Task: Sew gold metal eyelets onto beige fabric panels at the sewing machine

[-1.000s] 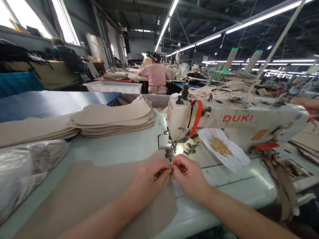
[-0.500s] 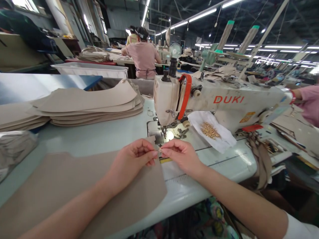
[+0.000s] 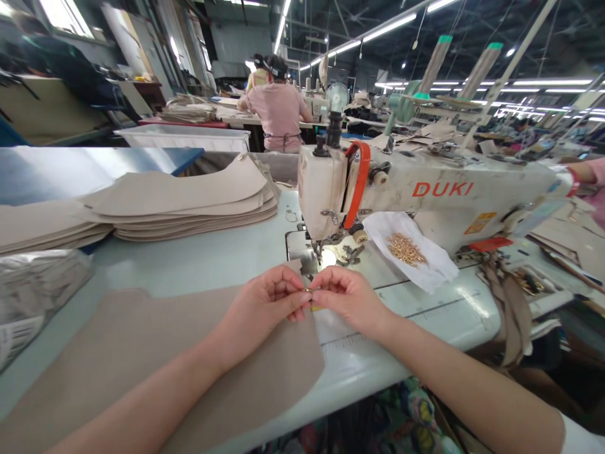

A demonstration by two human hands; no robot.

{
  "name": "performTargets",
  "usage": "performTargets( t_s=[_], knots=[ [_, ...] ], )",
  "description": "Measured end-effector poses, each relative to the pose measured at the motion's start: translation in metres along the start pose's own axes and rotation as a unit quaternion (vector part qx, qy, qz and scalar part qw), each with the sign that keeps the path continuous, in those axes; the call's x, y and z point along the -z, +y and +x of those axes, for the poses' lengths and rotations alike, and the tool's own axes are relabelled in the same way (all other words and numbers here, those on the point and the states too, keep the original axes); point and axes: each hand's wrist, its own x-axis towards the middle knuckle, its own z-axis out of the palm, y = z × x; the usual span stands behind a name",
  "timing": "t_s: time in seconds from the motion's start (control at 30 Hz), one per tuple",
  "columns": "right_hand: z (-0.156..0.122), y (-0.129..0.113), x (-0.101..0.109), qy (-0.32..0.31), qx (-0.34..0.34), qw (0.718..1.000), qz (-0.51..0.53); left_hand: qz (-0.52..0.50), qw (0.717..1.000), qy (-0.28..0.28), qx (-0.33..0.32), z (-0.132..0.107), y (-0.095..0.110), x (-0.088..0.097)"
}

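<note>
My left hand (image 3: 265, 309) and my right hand (image 3: 347, 296) meet fingertip to fingertip just in front of the needle of a white DUKI sewing machine (image 3: 425, 192). Both are pinched shut on a small metal piece (image 3: 308, 291) between them, too small to name. Under my left forearm lies a large beige fabric panel (image 3: 155, 353) on the pale green table (image 3: 208, 258). The pinch hovers over the panel's right corner.
A stack of beige cut panels (image 3: 184, 198) sits behind left. A white paper with small gold metal parts (image 3: 406, 249) lies right of the needle. A plastic-wrapped bundle (image 3: 33, 290) is at the left edge. A person in pink (image 3: 280, 110) sits at another table beyond.
The camera view dipped and shifted slightly. My hands stay pinched together on the small piece; they sit a little lower and to the right than half a second ago.
</note>
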Motion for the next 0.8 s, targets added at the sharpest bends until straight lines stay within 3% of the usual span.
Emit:
performTargets(
  t_s=[0.17, 0.33, 0.6, 0.8],
  knots=[
    [0.0, -0.003, 0.004, 0.049, -0.019, 0.998, 0.042, -0.079, 0.996, 0.007, 0.028, -0.001, 0.004, -0.002],
    [-0.002, -0.001, 0.0, 0.041, -0.027, 0.999, 0.015, -0.093, 0.994, -0.011, 0.055, 0.001, 0.005, -0.004],
    [-0.006, -0.001, 0.0, -0.009, 0.002, 0.999, -0.05, -0.056, 0.994, -0.048, 0.074, -0.002, 0.011, -0.004],
    [-0.013, 0.001, -0.011, -0.001, 0.029, 0.993, -0.112, 0.038, 0.999, -0.023, 0.021, -0.003, 0.005, -0.003]
  ],
)
